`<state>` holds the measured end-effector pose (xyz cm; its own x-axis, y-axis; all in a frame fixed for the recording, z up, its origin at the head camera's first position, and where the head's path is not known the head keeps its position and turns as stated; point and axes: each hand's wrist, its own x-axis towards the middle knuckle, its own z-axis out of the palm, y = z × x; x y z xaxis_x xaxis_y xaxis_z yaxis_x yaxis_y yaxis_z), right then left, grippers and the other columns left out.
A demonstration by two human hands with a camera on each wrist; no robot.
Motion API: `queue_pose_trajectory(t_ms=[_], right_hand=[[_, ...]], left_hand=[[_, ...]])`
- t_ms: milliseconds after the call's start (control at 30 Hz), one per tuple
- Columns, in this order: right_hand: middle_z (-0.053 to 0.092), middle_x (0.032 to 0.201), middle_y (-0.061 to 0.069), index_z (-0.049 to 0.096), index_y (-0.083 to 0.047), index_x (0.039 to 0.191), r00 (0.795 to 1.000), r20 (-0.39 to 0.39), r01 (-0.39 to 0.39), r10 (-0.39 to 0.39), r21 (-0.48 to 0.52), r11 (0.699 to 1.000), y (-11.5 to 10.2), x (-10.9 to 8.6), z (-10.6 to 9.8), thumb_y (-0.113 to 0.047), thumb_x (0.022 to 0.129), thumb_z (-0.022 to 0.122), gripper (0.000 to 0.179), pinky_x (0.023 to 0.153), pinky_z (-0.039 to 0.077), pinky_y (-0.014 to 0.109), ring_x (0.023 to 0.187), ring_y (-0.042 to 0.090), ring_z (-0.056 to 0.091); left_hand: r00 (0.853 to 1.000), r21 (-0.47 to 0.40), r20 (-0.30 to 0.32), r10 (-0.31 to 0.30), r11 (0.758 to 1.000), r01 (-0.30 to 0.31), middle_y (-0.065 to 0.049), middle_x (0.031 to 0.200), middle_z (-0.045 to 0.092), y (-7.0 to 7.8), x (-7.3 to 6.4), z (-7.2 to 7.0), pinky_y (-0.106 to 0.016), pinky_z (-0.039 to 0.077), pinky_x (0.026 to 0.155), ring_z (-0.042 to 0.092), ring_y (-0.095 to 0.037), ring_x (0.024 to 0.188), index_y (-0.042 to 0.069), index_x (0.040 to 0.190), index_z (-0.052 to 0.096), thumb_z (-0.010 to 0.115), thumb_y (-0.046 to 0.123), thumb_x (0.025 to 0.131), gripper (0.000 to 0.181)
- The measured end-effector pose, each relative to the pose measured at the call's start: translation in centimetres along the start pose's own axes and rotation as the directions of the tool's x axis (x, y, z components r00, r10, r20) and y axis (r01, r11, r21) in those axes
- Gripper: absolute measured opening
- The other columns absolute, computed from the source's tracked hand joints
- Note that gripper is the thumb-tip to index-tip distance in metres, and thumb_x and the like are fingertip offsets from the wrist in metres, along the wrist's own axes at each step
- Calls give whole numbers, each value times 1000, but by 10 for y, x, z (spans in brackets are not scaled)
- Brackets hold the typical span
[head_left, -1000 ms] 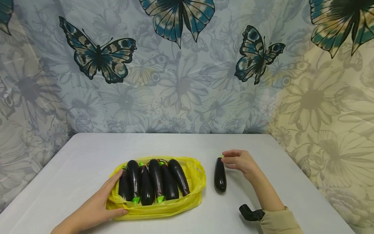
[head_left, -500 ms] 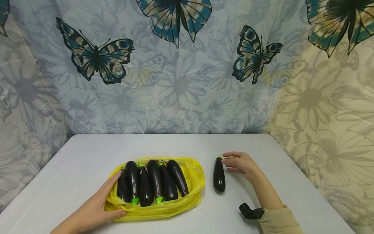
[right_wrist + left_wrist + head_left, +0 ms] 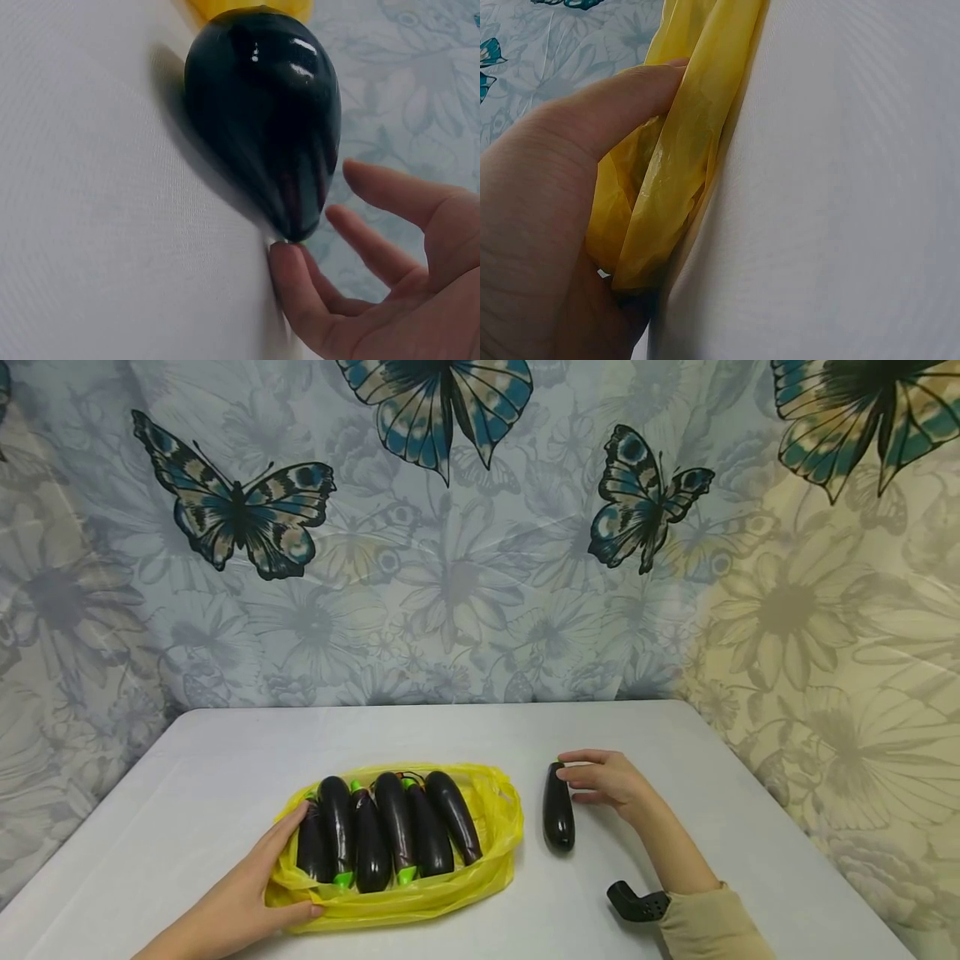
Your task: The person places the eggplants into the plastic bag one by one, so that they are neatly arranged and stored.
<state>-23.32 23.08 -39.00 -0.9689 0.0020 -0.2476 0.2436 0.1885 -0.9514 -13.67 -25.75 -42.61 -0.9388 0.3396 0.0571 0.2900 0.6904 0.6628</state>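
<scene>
Several dark, glossy eggplants (image 3: 372, 843) lie side by side in a yellow plastic bag (image 3: 498, 860) whose sides are rolled down. My left hand (image 3: 240, 893) holds the bag's left end, the thumb at the front and the fingers along the left side. The left wrist view shows the thumb against the folded yellow plastic (image 3: 697, 112). A single eggplant (image 3: 558, 814) lies on the table to the right of the bag. My right hand (image 3: 611, 785) is at its far, stem end with the fingers spread. In the right wrist view, fingertips (image 3: 289, 259) meet the eggplant's narrow end (image 3: 296, 217).
A white-covered table (image 3: 480, 731) bears everything. Behind it hangs a cloth (image 3: 465, 610) printed with butterflies and flowers. A black, bent device (image 3: 637, 903) sits by the right wrist, beside the beige sleeve (image 3: 712, 927).
My right fingers have shifted slightly left over the loose eggplant's end, and its green tip is now hidden in the head view. The head view has turned slightly right. My left hand stays on the bag.
</scene>
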Motion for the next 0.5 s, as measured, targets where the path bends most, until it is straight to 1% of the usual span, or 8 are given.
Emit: queue_pose_trajectory(t_ms=[133,300,433,500], right_hand=[[66,112,14,66,2,123,1000,16,-3,3,-26,1000,0,0,4,-14,81,81,48,79,57,39,92,26,61],[57,127,27,64,5,125,1000,22,9,-8,-33,999,0,-1,7,-9,80,80,50,80,57,39,91,21,66],[59,125,27,64,9,123,999,15,34,-34,-41,999,0,-2,9,-5,80,78,48,79,58,39,88,21,67],[63,120,23,66,8,121,1000,7,28,-28,-47,998,1,-2,9,-5,79,78,45,77,58,38,88,22,67]], left_hand=[[1000,4,-7,8,1000,-8,-20,159,16,-1,0,0,-72,33,96,24,-51,137,25,160,10,80,55,75,114],[1000,-10,18,-11,1000,11,-20,159,14,-1,0,-1,-72,33,96,22,-51,138,26,160,8,79,54,77,113],[1000,-14,27,-16,1000,16,-21,159,13,0,1,-2,-72,32,97,20,-51,139,26,160,7,79,55,77,113],[1000,-15,26,-15,1000,15,-21,159,13,0,1,-2,-73,32,97,20,-51,139,25,160,7,79,55,77,114]])
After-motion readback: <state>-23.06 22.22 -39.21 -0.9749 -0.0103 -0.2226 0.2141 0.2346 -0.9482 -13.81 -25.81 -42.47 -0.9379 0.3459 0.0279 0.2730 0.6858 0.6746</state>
